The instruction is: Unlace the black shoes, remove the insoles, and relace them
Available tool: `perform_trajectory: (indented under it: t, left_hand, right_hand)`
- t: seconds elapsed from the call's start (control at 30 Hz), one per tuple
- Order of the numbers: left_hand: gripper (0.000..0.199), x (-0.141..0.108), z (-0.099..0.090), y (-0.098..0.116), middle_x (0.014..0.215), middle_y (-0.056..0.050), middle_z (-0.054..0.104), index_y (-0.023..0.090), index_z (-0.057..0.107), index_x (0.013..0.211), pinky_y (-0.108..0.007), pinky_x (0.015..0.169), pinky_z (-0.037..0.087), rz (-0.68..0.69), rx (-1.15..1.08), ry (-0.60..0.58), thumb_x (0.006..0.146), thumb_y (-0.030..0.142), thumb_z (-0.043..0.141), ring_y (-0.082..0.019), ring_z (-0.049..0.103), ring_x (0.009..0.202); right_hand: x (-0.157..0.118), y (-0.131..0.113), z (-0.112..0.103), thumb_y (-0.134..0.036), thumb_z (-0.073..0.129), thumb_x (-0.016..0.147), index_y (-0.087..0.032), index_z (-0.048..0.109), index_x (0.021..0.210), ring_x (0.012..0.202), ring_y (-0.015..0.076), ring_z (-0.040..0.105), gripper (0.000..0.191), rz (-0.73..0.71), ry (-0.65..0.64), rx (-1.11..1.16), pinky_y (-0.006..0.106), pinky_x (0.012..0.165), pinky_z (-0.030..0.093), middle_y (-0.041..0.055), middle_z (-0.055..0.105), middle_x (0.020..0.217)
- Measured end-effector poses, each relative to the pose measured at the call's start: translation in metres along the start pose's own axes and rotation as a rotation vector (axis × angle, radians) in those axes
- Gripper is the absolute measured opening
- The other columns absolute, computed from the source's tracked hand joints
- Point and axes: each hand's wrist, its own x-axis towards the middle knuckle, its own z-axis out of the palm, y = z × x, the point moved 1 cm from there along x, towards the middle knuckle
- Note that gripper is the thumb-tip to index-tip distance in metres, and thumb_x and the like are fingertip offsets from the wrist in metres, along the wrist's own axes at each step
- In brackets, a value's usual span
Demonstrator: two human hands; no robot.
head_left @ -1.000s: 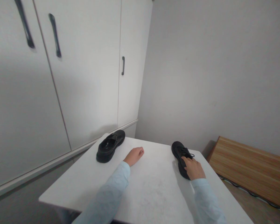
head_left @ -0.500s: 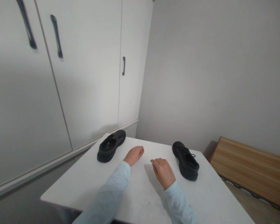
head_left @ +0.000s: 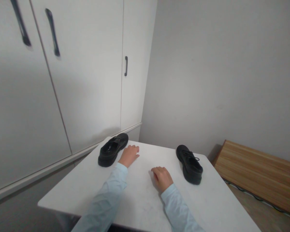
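Observation:
Two black shoes rest on a white table [head_left: 145, 206]. Near the far left corner lies the left shoe [head_left: 108, 151], its toe pointing away. My left hand [head_left: 130, 155] is just right of that shoe, palm down, fingers apart and holding nothing. Whether it brushes the shoe I cannot tell. The right shoe [head_left: 190, 166], a lace-up with a loose lace end showing, sits near the far right edge. To its left, my right hand [head_left: 162, 178] hovers low over or rests on the tabletop, fingers loosely bent with nothing in them.
White cupboard doors [head_left: 91, 80] with dark handles rise on the left. A grey wall [head_left: 219, 71] stands behind the table. On the right, a wood-grain board [head_left: 258, 174] leans low, with a dark cable [head_left: 253, 195] along its lower edge.
My left hand has shifted left, closer to the left shoe, and its fingers have spread. My right hand has moved slightly left. Both shoes stay in place, while the view has shifted a little.

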Motion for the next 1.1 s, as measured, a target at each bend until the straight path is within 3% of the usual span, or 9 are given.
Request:
perform_trajectory:
  t: [0.17, 0.37, 0.57, 0.77, 0.9, 1.1]
  left_hand:
    - [0.028, -0.038, -0.032, -0.013, 0.105, -0.010, 0.057, 0.021, 0.058, 0.100, -0.038, 0.083, 0.036, -0.084, 0.164, 0.130, 0.074, 0.014, 0.063, -0.028, 0.049, 0.100]
    - [0.054, -0.074, -0.030, -0.042, 0.115, -0.015, 0.053, 0.017, 0.046, 0.125, -0.047, 0.091, 0.032, -0.287, 0.399, 0.259, 0.073, 0.012, 0.060, -0.031, 0.048, 0.100]
    - [0.050, -0.080, -0.024, -0.062, 0.106, -0.014, 0.061, 0.016, 0.043, 0.128, -0.053, 0.098, 0.024, -0.228, 0.369, 0.307, 0.079, 0.005, 0.043, -0.030, 0.049, 0.103]
    - [0.035, -0.066, -0.032, -0.078, 0.091, -0.006, 0.065, 0.020, 0.059, 0.102, -0.043, 0.093, 0.032, -0.097, 0.152, 0.264, 0.075, 0.003, 0.045, -0.025, 0.056, 0.091]
    - [0.027, -0.061, -0.028, -0.067, 0.085, -0.005, 0.060, 0.020, 0.059, 0.097, -0.032, 0.079, 0.041, -0.058, -0.017, 0.291, 0.076, 0.007, 0.046, -0.022, 0.054, 0.087]
    - [0.019, -0.067, -0.026, -0.026, 0.082, -0.004, 0.054, 0.018, 0.057, 0.091, -0.028, 0.072, 0.041, 0.018, -0.190, 0.308, 0.080, 0.008, 0.045, -0.019, 0.051, 0.081]
  right_hand:
    - [0.001, 0.004, 0.000, -0.005, 0.044, 0.084, -0.019, 0.063, 0.096, 0.083, 0.0171, 0.062, 0.027, 0.019, 0.032, 0.023, 0.027, 0.075, 0.038, 0.0040, 0.069, 0.086]
    - [0.002, 0.005, -0.001, -0.006, 0.043, 0.084, -0.018, 0.063, 0.098, 0.081, 0.0167, 0.063, 0.027, 0.010, 0.072, 0.057, 0.027, 0.075, 0.039, 0.0040, 0.069, 0.085]
    - [0.001, 0.004, -0.004, -0.010, 0.043, 0.083, -0.018, 0.064, 0.095, 0.076, 0.0159, 0.062, 0.025, 0.016, 0.097, 0.070, 0.026, 0.073, 0.040, 0.0041, 0.069, 0.082]
    - [0.002, 0.006, -0.007, -0.010, 0.043, 0.083, -0.018, 0.064, 0.094, 0.069, 0.0145, 0.062, 0.024, 0.004, 0.127, 0.087, 0.026, 0.072, 0.041, 0.0032, 0.069, 0.080]
    - [0.002, 0.009, -0.008, -0.011, 0.044, 0.083, -0.018, 0.063, 0.093, 0.067, 0.0138, 0.062, 0.023, 0.000, 0.154, 0.093, 0.026, 0.072, 0.040, 0.0026, 0.069, 0.078]
    - [0.000, 0.012, -0.013, -0.012, 0.044, 0.083, -0.018, 0.064, 0.093, 0.066, 0.0137, 0.061, 0.023, 0.024, 0.165, 0.082, 0.026, 0.072, 0.040, 0.0027, 0.069, 0.079]
